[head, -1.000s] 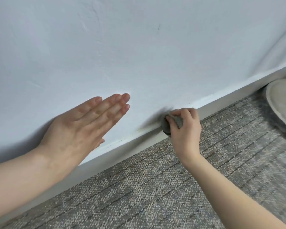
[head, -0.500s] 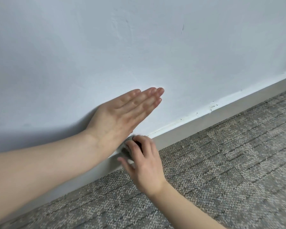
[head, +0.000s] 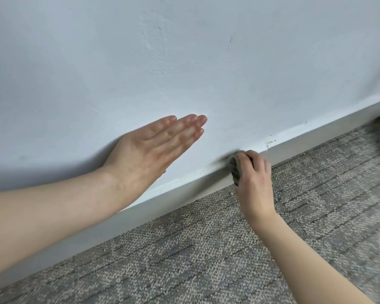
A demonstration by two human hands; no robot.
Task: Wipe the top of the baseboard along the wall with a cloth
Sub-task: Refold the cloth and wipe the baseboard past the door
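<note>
Right fingers [head: 250, 157]: curled round the cloth, gripping it as a wad, knuckles towards the camera
Cloth [head: 236, 170]: grey, bunched, mostly hidden by the fingers; pressed onto the top edge of the baseboard where that edge meets the wall
Right hand [head: 253, 181]: set over the baseboard from the carpet side, forearm coming in from the lower right
Left fingers [head: 184, 126]: straight and held together, flat on the wall, holding nothing
Left hand [head: 149, 150]: on the wall above the top edge, left of the cloth and apart from it; judged a brace, not a working hand
Baseboard [head: 184, 191]: long axis runs from lower left to upper right across the view, between wall [head: 184, 62] and carpet [head: 206, 249]
Soil: dark specks [head: 270, 142] on the top edge just beyond the cloth towards the upper right; fainter marks on the edge between the cloth and the left hand
Nearer hand: the right, already touching the edge through the cloth
Governing relation: the uncleaned specks lie up and right of the gripping fingers, along the baseboard's own axis
Judgement: a stroke should follow that axis with the wad kept in the wall corner
Risk: the wad may ride up onto the wall or slip down the front face
</note>
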